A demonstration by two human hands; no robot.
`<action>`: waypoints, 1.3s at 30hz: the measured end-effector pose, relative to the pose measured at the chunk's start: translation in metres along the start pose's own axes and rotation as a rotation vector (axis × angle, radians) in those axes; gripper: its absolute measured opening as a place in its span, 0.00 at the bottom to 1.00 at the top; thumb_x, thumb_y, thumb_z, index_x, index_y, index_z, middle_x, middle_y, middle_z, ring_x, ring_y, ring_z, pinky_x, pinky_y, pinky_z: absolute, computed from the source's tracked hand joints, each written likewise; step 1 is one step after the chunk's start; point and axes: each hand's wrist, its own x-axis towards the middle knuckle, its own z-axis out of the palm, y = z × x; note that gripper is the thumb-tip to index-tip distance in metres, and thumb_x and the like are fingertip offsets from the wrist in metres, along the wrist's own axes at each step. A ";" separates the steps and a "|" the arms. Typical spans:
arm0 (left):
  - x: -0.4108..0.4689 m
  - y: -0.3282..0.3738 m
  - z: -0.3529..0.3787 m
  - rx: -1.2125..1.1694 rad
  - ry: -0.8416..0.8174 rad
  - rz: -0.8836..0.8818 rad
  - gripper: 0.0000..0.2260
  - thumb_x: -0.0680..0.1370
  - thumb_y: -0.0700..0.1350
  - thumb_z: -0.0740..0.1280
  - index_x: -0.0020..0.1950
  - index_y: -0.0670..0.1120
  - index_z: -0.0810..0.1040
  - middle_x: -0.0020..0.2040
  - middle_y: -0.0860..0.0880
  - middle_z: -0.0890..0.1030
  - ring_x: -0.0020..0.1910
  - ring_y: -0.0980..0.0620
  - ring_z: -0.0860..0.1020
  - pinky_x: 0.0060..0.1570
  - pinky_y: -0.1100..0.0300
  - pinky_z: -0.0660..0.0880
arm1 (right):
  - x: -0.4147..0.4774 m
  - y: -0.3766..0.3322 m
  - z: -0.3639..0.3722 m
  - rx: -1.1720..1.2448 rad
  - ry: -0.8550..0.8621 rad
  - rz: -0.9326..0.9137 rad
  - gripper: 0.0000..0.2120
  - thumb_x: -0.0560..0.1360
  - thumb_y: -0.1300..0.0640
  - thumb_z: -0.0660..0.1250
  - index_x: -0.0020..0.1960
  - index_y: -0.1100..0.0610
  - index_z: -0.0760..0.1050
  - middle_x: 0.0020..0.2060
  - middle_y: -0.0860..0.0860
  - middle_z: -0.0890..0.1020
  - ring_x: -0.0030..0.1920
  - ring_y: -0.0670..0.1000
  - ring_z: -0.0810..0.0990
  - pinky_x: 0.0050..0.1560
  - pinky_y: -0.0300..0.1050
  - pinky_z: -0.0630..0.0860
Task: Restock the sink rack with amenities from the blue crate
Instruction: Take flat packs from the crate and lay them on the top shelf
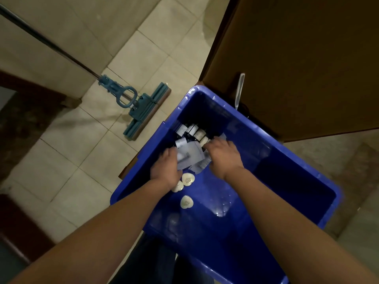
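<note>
While left hand (164, 168) faces right hand (222, 155), sachets (188, 155) between grips

A beige tiled floor (98, 156) is seen in dim light. A blue sponge mop (143, 111) is rested on it at centre left. The upper right is filled by a brown wooden door (307, 68).

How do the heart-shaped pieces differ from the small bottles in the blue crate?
The heart-shaped pieces are pale cream; the small bottles are dark with pale labels. The heart-shaped pieces are flat and lie scattered on the crate floor nearer the person; the small bottles are packed side by side at the far end. Both are inside the blue crate.
</note>
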 end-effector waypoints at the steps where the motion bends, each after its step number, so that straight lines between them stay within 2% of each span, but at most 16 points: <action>1: 0.003 -0.001 0.002 -0.005 0.013 -0.010 0.25 0.76 0.44 0.69 0.70 0.47 0.63 0.68 0.46 0.68 0.64 0.45 0.69 0.52 0.50 0.74 | 0.004 0.001 0.003 -0.028 0.000 0.002 0.23 0.72 0.64 0.67 0.66 0.55 0.71 0.65 0.53 0.72 0.71 0.56 0.63 0.73 0.54 0.57; 6: 0.009 -0.004 0.008 -0.001 0.042 -0.044 0.24 0.77 0.43 0.69 0.68 0.44 0.61 0.65 0.44 0.73 0.64 0.44 0.70 0.50 0.50 0.73 | 0.014 0.002 0.020 -0.078 0.032 0.007 0.23 0.70 0.64 0.69 0.63 0.55 0.71 0.60 0.53 0.73 0.65 0.56 0.68 0.70 0.53 0.61; 11: 0.011 -0.008 0.017 0.077 0.086 -0.039 0.20 0.77 0.45 0.69 0.62 0.43 0.64 0.59 0.44 0.76 0.58 0.45 0.75 0.43 0.54 0.70 | 0.013 0.004 0.034 -0.095 0.016 0.051 0.25 0.70 0.62 0.71 0.65 0.55 0.69 0.61 0.53 0.73 0.64 0.57 0.69 0.67 0.52 0.63; 13: 0.011 -0.009 0.021 0.091 0.095 -0.031 0.18 0.77 0.46 0.69 0.61 0.43 0.65 0.57 0.44 0.77 0.55 0.45 0.77 0.43 0.55 0.71 | 0.009 0.005 0.045 -0.058 0.007 0.070 0.27 0.70 0.62 0.70 0.67 0.55 0.67 0.64 0.54 0.71 0.63 0.57 0.70 0.62 0.51 0.67; 15: 0.011 -0.010 0.026 0.077 0.105 -0.028 0.17 0.77 0.46 0.69 0.60 0.43 0.66 0.56 0.44 0.78 0.52 0.45 0.78 0.40 0.55 0.70 | 0.006 0.006 0.055 -0.009 0.015 0.084 0.28 0.71 0.63 0.69 0.69 0.55 0.66 0.66 0.54 0.68 0.63 0.57 0.70 0.52 0.50 0.70; 17: 0.012 -0.011 0.028 0.066 0.111 -0.030 0.17 0.77 0.47 0.68 0.61 0.43 0.66 0.54 0.44 0.79 0.50 0.44 0.79 0.38 0.55 0.70 | 0.005 0.005 0.063 0.003 0.024 0.095 0.29 0.71 0.65 0.68 0.70 0.55 0.64 0.67 0.53 0.67 0.61 0.58 0.71 0.44 0.49 0.70; 19: 0.011 -0.012 0.029 0.080 0.106 -0.038 0.16 0.78 0.48 0.67 0.60 0.43 0.67 0.54 0.44 0.79 0.50 0.44 0.80 0.38 0.54 0.70 | 0.004 0.004 0.070 -0.020 0.032 0.115 0.28 0.71 0.66 0.68 0.68 0.54 0.65 0.63 0.53 0.70 0.58 0.57 0.73 0.41 0.48 0.68; 23: 0.009 -0.015 0.032 0.129 0.068 -0.028 0.12 0.78 0.51 0.65 0.54 0.44 0.73 0.56 0.43 0.76 0.52 0.42 0.77 0.45 0.52 0.71 | -0.005 0.009 0.082 -0.128 -0.006 0.143 0.14 0.74 0.60 0.67 0.58 0.54 0.74 0.54 0.52 0.78 0.59 0.57 0.72 0.49 0.47 0.67; 26: 0.005 -0.014 0.033 0.092 0.074 -0.037 0.11 0.77 0.52 0.66 0.49 0.44 0.75 0.55 0.44 0.75 0.52 0.42 0.76 0.48 0.52 0.72 | -0.016 0.010 0.091 -0.123 -0.069 0.174 0.06 0.75 0.57 0.67 0.52 0.52 0.78 0.50 0.51 0.79 0.58 0.56 0.72 0.54 0.46 0.66; 29: -0.002 -0.009 0.033 0.130 0.087 -0.030 0.10 0.76 0.52 0.67 0.50 0.45 0.77 0.55 0.44 0.75 0.53 0.43 0.75 0.47 0.53 0.71 | -0.029 0.009 0.094 -0.024 -0.131 0.223 0.03 0.76 0.55 0.67 0.48 0.53 0.74 0.49 0.52 0.78 0.56 0.57 0.74 0.55 0.49 0.68; 32: -0.013 -0.001 0.031 0.118 0.079 -0.034 0.10 0.77 0.52 0.67 0.51 0.46 0.78 0.57 0.45 0.73 0.49 0.43 0.76 0.45 0.54 0.72 | -0.043 0.011 0.091 0.187 -0.156 0.288 0.04 0.77 0.57 0.64 0.45 0.53 0.70 0.46 0.52 0.77 0.46 0.56 0.75 0.41 0.45 0.69; 35: -0.028 0.009 0.028 0.083 0.081 -0.032 0.09 0.78 0.50 0.66 0.46 0.45 0.73 0.58 0.46 0.70 0.40 0.44 0.76 0.37 0.56 0.69 | -0.060 0.013 0.087 0.370 -0.131 0.355 0.05 0.76 0.57 0.62 0.42 0.54 0.69 0.39 0.50 0.74 0.41 0.55 0.73 0.30 0.42 0.63; 39: -0.049 0.024 0.020 0.057 0.116 0.004 0.09 0.79 0.50 0.64 0.48 0.44 0.75 0.63 0.48 0.69 0.39 0.44 0.77 0.35 0.56 0.70 | -0.088 0.017 0.074 0.549 -0.075 0.402 0.12 0.77 0.54 0.63 0.37 0.54 0.65 0.34 0.50 0.71 0.38 0.54 0.72 0.30 0.43 0.63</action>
